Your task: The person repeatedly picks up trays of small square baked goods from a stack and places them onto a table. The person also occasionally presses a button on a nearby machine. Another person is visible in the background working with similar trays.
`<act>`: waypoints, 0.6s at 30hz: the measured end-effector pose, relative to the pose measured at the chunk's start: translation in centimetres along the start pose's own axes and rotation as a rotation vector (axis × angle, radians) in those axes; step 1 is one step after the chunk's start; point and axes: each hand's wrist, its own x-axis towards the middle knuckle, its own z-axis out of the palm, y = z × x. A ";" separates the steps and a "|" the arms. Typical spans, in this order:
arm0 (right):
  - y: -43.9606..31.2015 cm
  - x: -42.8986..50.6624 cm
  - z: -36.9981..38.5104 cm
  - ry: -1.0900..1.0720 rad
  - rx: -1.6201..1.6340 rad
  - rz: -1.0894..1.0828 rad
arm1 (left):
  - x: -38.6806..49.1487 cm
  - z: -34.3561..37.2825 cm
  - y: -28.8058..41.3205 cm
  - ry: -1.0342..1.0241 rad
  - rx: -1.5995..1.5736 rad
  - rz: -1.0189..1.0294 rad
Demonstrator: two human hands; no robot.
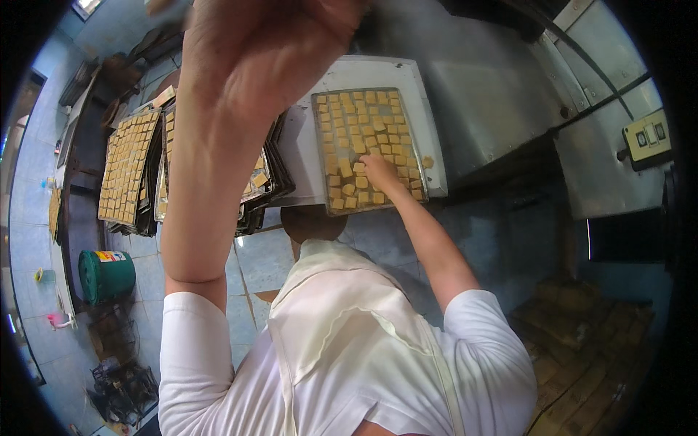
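Observation:
My left hand (pixel 272 49) is raised close to the camera at the top, palm side showing. Its fingers run out of the frame, so I cannot see whether it holds anything. My right hand (pixel 380 173) reaches over a metal baking tray (pixel 348 155) covered with rows of pale yellow square biscuit pieces. Its fingertips touch or hover at one square piece (pixel 359 167) near the tray's middle; a firm grip cannot be made out. Some pieces close to the hand lie crooked or overlap, such as a tilted one (pixel 345 167). The tray rests on a white tabletop (pixel 431 136).
Left of this tray, stacked baking trays (pixel 281 163) and another full tray (pixel 126 169) bear more squares. A lone piece (pixel 428 162) lies on the tabletop. Metal equipment (pixel 485 92) stands at right, with a switch box (pixel 648 139). A green bucket (pixel 107 277) is at left.

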 end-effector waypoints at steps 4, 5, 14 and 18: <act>1.2 -0.3 -2.1 0.172 0.061 0.036 | -0.1 -0.6 0.5 -0.081 -0.114 -0.151; 1.5 0.2 -2.6 0.255 0.011 -0.047 | -0.2 -0.6 0.5 -0.075 -0.114 -0.151; 3.6 -1.1 -1.9 0.166 -0.026 -0.139 | 0.0 -0.6 0.7 0.018 -0.055 -0.113; 2.7 -2.1 -0.4 0.298 0.066 -0.068 | -0.3 0.0 0.4 0.067 -0.033 -0.071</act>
